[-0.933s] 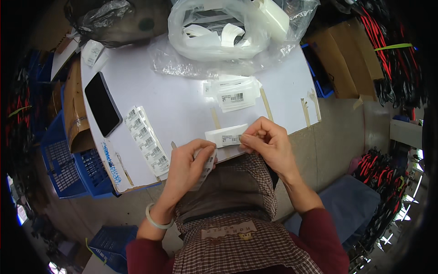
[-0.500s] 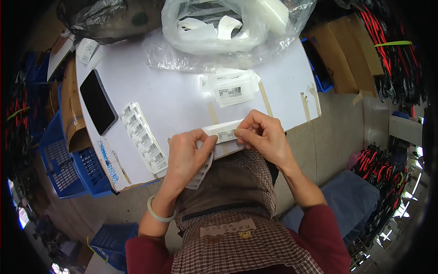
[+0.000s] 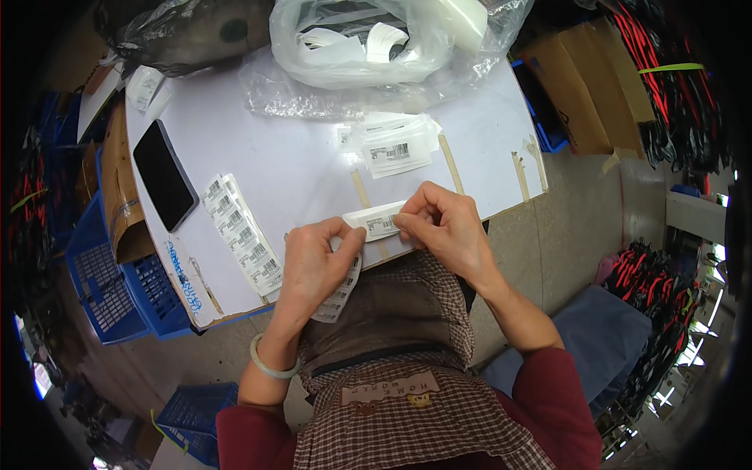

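Note:
Near the table's front edge, a white label (image 3: 377, 225) with a printed barcode is stretched between my two hands. My left hand (image 3: 312, 262) pinches its left end between thumb and forefinger. At the other end, my right hand (image 3: 448, 227) grips the label, thumb and forefinger pressed together over the barcode's edge. A strip of barcode stickers (image 3: 338, 301) hangs below the left hand, over the table edge; its upper part is hidden. Beyond the hands lies a loose pile of white barcode labels (image 3: 398, 155). Strips of barcode stickers (image 3: 243, 233) lie to the left.
A black phone (image 3: 165, 176) rests on the white table (image 3: 282, 157) at left. Along the back sit a clear plastic bag (image 3: 329, 74) holding white labels and a dark bag (image 3: 184, 35). Blue crates (image 3: 98, 274) and cardboard boxes (image 3: 583, 94) flank the table.
The view has shifted slightly. Both hands keep hold of the label, and my right fingers sit a little differently at its right end.

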Tool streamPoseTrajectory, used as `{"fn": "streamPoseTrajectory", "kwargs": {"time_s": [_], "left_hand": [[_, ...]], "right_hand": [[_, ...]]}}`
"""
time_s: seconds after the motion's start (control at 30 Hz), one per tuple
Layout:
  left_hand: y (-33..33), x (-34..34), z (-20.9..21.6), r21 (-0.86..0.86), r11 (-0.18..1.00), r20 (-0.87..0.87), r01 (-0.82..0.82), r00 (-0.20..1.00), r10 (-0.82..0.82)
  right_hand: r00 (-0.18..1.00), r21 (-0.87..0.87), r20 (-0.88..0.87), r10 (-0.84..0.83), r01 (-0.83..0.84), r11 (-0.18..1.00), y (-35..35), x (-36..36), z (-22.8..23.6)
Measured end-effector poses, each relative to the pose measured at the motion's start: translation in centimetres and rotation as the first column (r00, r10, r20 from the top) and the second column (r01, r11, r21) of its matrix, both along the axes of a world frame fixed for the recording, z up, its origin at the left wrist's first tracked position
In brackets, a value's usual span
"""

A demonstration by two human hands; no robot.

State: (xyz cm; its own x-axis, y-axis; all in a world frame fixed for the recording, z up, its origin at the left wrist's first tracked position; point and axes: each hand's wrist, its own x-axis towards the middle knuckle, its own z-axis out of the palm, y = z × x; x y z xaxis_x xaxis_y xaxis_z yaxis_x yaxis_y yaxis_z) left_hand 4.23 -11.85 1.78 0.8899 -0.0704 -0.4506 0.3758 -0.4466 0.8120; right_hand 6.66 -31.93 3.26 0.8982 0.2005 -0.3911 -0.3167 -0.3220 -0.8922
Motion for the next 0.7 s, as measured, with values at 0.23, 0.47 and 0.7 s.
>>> {"fn": "streamPoseTrajectory", "kwargs": {"time_s": [0.23, 0.47, 0.7], "left_hand": [[-1.3, 0.4, 0.9, 0.218, 0.971, 0.119, 0.097, 0.985, -0.125], [-0.4, 2.5, 4.3, 0.110, 0.981, 0.277, -0.157, 0.953, 0.122], [-1.8, 9.2, 1.1, 0.540, 0.817, 0.170, 0.202, 0.925, -0.341]], "right_hand": [[0.999, -0.084, 0.035, 0.018, -0.015, 0.996, 0.3, 0.2, 0.1], [0.989, 0.062, 0.089, -0.119, 0.114, 0.991, -0.9, 3.7, 2.2], [0.849, -0.670, 0.460, 0.262, 0.138, 0.729, 0.5, 7.0, -0.5]]}}
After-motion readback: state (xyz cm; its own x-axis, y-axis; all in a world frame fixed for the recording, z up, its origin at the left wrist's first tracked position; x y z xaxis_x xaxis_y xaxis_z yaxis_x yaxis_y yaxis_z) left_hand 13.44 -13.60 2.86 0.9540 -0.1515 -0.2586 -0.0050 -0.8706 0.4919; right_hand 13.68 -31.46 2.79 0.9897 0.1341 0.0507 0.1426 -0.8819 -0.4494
